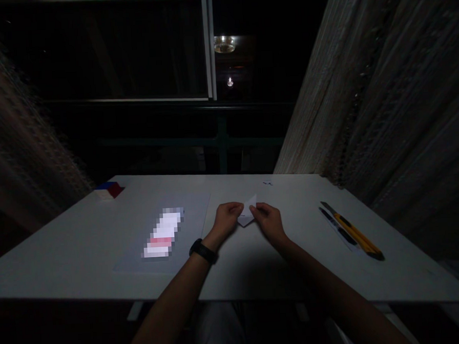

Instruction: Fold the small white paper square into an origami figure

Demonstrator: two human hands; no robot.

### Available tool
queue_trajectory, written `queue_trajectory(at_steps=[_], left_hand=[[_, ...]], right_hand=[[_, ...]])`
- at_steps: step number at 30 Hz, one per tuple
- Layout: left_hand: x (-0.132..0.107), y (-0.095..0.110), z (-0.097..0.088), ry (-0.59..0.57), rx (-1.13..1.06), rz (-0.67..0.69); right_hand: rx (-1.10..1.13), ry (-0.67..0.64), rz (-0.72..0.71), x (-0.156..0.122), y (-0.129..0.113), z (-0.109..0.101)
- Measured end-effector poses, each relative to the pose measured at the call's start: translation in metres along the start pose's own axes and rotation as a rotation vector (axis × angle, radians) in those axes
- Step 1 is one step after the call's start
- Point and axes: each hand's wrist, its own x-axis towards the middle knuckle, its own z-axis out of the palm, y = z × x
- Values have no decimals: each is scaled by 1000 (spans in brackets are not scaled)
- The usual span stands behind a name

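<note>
Pinching a folded white paper, left hand and right hand both closed on it

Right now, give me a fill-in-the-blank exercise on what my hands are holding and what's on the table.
1. The left hand and right hand pinch the paper, whose colour is ____.
2. The watch sits on the ____ wrist.
3. The knife, right of the hands, has a ____ handle.
4. The cube stands at the table's far ____ corner.

Missing words: white; left; yellow; left.
</note>
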Motion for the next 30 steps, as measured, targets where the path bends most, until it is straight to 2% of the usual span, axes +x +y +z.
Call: queue_trajectory(at_steps=[8, 18, 21, 25, 30], left_hand=[[0, 2, 1, -73, -20, 6], [-1, -1, 3, -118, -109, -22], [0, -5, 2, -58, -110, -57], [2, -8, 0, 53, -98, -173], [1, -2, -1, 95, -205, -235]], right_hand=[[-39, 12, -155, 0, -4, -3], [-25, -58, -198, 0, -1, -4], [-60, -59, -212, 0, -1, -4], [-93, -83, -206, 0, 0, -4], [-102, -104, -196, -2, 2, -2]])
